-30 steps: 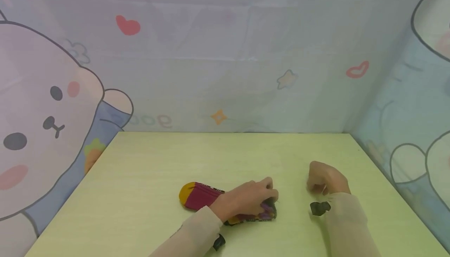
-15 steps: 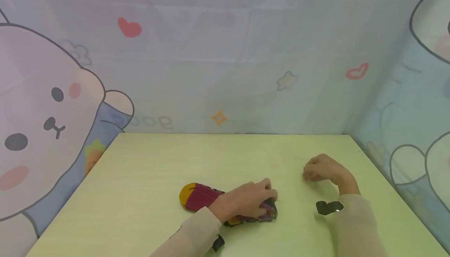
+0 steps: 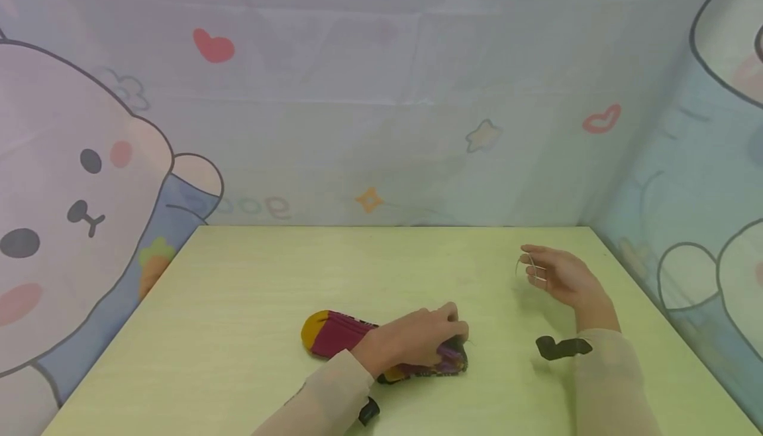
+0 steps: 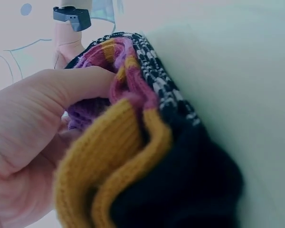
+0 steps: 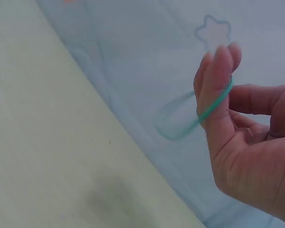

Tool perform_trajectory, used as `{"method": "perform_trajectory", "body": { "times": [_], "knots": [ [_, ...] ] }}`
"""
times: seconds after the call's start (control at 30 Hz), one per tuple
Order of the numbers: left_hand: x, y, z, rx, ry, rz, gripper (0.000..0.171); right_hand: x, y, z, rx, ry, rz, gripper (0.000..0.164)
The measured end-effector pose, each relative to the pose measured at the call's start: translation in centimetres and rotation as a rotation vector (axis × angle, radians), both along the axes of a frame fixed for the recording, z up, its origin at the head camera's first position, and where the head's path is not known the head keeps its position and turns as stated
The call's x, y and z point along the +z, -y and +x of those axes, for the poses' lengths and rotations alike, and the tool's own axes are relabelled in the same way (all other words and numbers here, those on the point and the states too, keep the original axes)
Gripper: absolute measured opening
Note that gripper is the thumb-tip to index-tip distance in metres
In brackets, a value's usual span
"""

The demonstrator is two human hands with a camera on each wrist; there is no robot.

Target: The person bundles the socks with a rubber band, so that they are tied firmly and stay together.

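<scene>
A folded bundle of maroon socks [image 3: 340, 334] with a yellow toe and a black-and-white patterned edge lies on the table. My left hand [image 3: 411, 338] grips the cuff end at its right; in the left wrist view the thumb [image 4: 88, 85] presses into purple and mustard knit layers, while its other fingers are mostly hidden behind the fabric. Raised above the table at the right is my right hand [image 3: 563, 277], its fingers fairly straight. A thin green rubber band [image 5: 213, 107] loops round those fingers, part of it hanging loose beyond them.
The pale yellow-green table [image 3: 268, 270] ends at a printed cloth backdrop [image 3: 334, 124] behind, with more cloth along both sides. Each wrist wears a small black camera mount, such as the right one [image 3: 563, 348].
My right hand has risen and moved away from me, its curled fingers straightening with the rubber band round them. The left hand and the socks have stayed in place.
</scene>
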State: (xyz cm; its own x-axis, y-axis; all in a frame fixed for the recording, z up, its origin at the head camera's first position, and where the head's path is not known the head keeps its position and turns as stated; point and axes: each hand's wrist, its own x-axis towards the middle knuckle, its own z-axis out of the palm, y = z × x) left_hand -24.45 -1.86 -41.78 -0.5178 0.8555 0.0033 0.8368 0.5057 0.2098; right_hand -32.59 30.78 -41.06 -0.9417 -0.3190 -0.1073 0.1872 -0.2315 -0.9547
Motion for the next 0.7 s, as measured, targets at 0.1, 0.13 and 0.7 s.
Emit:
{"method": "perform_trajectory", "body": {
  "times": [0.1, 0.13, 0.7],
  "knots": [
    [0.0, 0.1, 0.0, -0.011, 0.003, -0.015, 0.038, 0.3, 0.0, 0.1, 0.024, -0.060, -0.050, 0.026],
    [0.1, 0.1, 0.0, -0.014, 0.001, -0.019, 0.038, 0.3, 0.1, 0.1, 0.027, -0.082, -0.040, 0.026],
    [-0.4, 0.5, -1.1, 0.043, 0.039, 0.031, 0.047, 0.7, 1.7, 0.2, -0.052, -0.204, 0.417, 0.040]
  ]
}}
